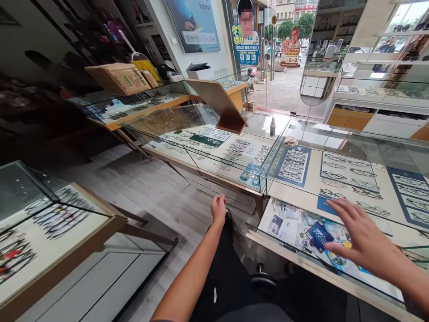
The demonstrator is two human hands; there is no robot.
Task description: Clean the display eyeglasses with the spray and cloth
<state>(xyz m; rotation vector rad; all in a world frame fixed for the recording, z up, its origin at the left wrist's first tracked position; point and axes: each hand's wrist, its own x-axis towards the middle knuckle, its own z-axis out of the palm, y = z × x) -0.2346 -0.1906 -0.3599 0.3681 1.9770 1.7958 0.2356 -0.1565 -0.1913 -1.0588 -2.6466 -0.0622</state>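
Note:
My left hand (219, 208) hangs above my knee, its fingers curled in, and nothing shows in it. My right hand (365, 237) reaches over a pulled-out drawer (279, 243), fingers and thumb apart, holding nothing. Whether it touches anything below cannot be told. Inside the drawer lie a dark blue packet (319, 236), printed cards (276, 225) and other papers, partly covered by the hand. Just above it, in the glass display case (268, 181), a blue card (325, 203) lies by a pair of eyeglasses (331, 193).
Rows of eyeglasses fill the case on a blue-edged tray (294, 165). On its glass top stand a spray bottle (272, 127) and a tilted brown mirror or board (223, 105). Another display case (100, 219) is at left. A cardboard box (119, 78) sits farther back.

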